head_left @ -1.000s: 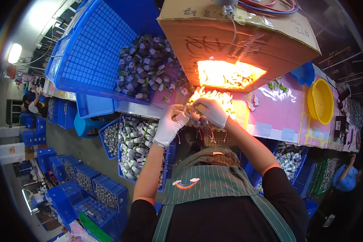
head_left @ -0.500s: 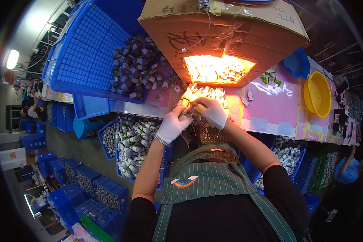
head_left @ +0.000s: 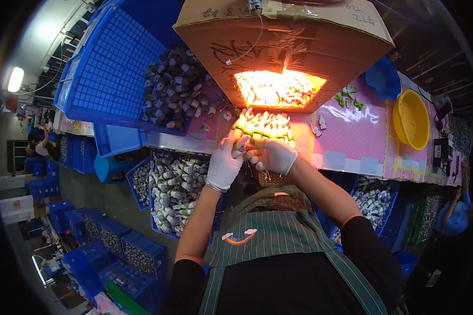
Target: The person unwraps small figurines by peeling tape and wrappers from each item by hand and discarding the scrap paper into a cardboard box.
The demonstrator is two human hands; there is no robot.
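Both hands wear white gloves and meet at the table's front edge. My left hand (head_left: 226, 164) has its fingers closed around something small that I cannot make out. Beside it on the right, my right hand (head_left: 274, 156) is closed with its fingertips near the left fingers; what it holds is hidden. Just beyond them, small pieces with green bands (head_left: 263, 126) lie in a row, brightly lit. Behind these stands a cardboard box (head_left: 294, 47) with a glowing opening (head_left: 278, 89) full of small pieces.
A large blue basket (head_left: 115, 68) with grey and white pieces (head_left: 173, 86) lies at the left. Bins of pieces (head_left: 176, 194) stand below the table. To the right are a yellow basin (head_left: 411, 119), a blue basin (head_left: 382, 79) and green bits (head_left: 348, 97). A person in blue (head_left: 452, 218) is far right.
The view has shifted, so the box and basins appear farther left. My hands have come lower over the row's front edge, and the pieces between them are now mostly hidden.
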